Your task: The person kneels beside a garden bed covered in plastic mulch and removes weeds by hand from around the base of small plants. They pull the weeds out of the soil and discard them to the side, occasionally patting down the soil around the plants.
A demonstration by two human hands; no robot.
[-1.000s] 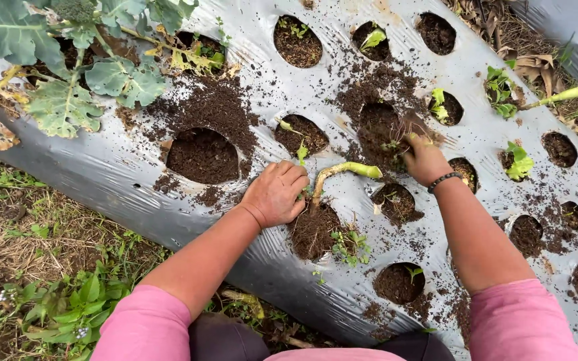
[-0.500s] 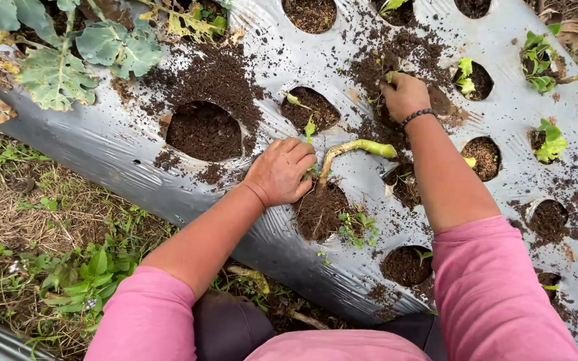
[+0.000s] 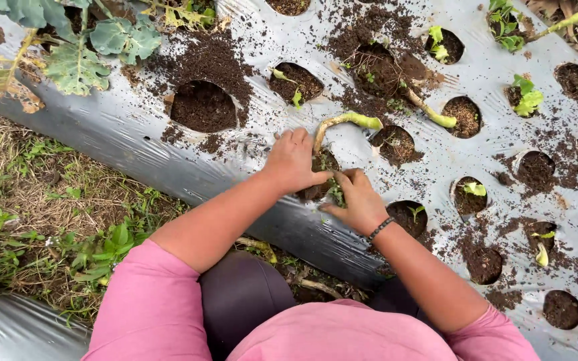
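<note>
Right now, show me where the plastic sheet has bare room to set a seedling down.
Bare silver mulch sheet lies below the big empty hole, left of the left hand. Another strip runs between the leafy plant and that hole. It is crowded around both hands, where the right hand and the pale stalk meet, and soil litters the right.

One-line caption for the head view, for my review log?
Both bare hands, left hand and right hand, work at one soil-filled hole in silver plastic mulch.
</note>
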